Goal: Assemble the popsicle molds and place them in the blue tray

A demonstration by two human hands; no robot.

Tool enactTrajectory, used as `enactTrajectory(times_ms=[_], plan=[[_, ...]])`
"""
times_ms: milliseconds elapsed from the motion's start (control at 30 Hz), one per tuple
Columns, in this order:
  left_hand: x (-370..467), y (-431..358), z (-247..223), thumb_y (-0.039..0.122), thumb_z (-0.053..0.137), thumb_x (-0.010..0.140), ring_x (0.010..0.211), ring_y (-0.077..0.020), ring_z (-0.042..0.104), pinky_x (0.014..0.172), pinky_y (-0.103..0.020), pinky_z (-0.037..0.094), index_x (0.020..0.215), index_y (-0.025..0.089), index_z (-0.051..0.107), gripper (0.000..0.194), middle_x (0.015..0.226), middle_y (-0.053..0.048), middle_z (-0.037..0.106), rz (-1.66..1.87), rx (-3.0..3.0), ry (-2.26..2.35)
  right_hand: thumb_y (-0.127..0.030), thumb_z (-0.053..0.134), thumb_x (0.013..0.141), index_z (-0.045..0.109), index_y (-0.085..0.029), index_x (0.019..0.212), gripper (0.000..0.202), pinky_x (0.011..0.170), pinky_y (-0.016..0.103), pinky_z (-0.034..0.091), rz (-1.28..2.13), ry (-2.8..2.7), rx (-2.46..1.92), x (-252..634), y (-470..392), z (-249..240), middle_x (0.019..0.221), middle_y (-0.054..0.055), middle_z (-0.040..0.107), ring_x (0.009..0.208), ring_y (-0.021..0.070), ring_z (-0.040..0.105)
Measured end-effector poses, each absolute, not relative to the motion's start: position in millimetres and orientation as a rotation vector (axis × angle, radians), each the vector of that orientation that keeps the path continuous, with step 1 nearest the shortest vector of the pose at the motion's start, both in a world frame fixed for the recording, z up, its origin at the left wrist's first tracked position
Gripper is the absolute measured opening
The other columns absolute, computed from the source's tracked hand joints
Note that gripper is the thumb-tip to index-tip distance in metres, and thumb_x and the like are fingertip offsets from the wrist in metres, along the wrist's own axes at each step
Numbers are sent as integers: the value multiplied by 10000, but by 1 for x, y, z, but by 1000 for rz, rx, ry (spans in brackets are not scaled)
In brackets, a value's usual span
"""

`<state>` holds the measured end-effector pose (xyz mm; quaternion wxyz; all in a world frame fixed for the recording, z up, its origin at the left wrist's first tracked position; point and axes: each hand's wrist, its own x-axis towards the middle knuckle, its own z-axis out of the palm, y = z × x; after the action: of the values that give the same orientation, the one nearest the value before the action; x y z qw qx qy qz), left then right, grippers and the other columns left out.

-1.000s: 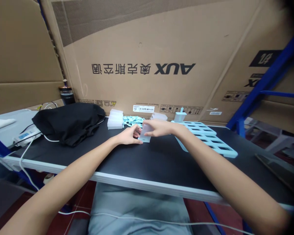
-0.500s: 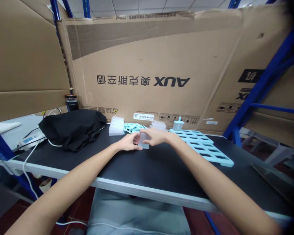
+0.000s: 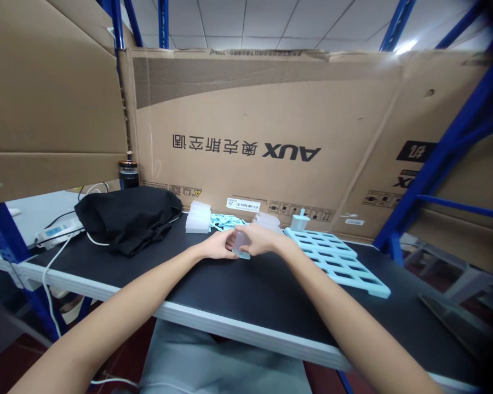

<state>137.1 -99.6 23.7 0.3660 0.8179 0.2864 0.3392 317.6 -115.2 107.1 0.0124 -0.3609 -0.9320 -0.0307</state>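
Observation:
Between my two hands is a translucent popsicle mold cup (image 3: 241, 244), slightly tilted, just over the black table mat. My right hand (image 3: 259, 238) grips it from the right and top, fingers curled round it. My left hand (image 3: 218, 245) is at its left side with fingers curled against it; part of that contact is hidden. Behind the hands lies a pile of light blue popsicle sticks (image 3: 225, 221). Clear mold cups (image 3: 198, 219) stand left of the pile, and more clear cups (image 3: 267, 221) stand to its right, partly behind my right hand.
A light blue slotted rack (image 3: 345, 262) lies at the right, with a cup with a blue stick lid (image 3: 299, 221) at its back corner. Black cloth (image 3: 127, 219), a power strip (image 3: 59, 232) and a dark jar (image 3: 129, 174) are left. A cardboard wall (image 3: 246, 109) stands behind.
The head view has tilted upward, so the scene sits lower. Both hands stay on the mold cup, which now leans a little more.

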Motion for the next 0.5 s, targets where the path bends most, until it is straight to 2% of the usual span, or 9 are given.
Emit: enactTrajectory(times_ms=[167, 333, 400, 500], plan=[[139, -105, 25, 251, 767, 628, 862, -215, 629, 737, -343, 521, 1168, 159, 491, 613, 966, -77, 639, 900, 2192, 761, -287, 646, 684, 536, -180, 948, 305, 631, 258, 376, -48, -2788, -1107, 322, -115, 96, 888, 63, 640, 774, 194, 581], [140, -107, 27, 257, 776, 629, 701, -162, 614, 660, -298, 493, 1131, 169, 486, 586, 838, -30, 642, 1044, 2081, 788, -340, 622, 738, 518, -198, 949, 275, 699, 276, 417, 145, -2538, -1010, 331, -117, 89, 904, 40, 623, 795, 188, 576], [141, -106, 31, 283, 768, 661, 714, -149, 620, 678, -289, 494, 1145, 174, 448, 590, 853, -30, 641, 1203, 1871, 730, -416, 540, 819, 485, -207, 979, 269, 708, 284, 433, 267, -2338, -1002, 332, -117, 86, 903, 38, 613, 797, 184, 584], [141, -104, 41, 353, 726, 728, 869, -159, 629, 778, -290, 494, 1143, 180, 447, 529, 944, -55, 636, 1463, 1572, 632, -474, 318, 931, 419, -223, 1080, 309, 710, 287, 447, 489, -2164, -997, 330, -119, 82, 948, 49, 613, 796, 171, 601]])
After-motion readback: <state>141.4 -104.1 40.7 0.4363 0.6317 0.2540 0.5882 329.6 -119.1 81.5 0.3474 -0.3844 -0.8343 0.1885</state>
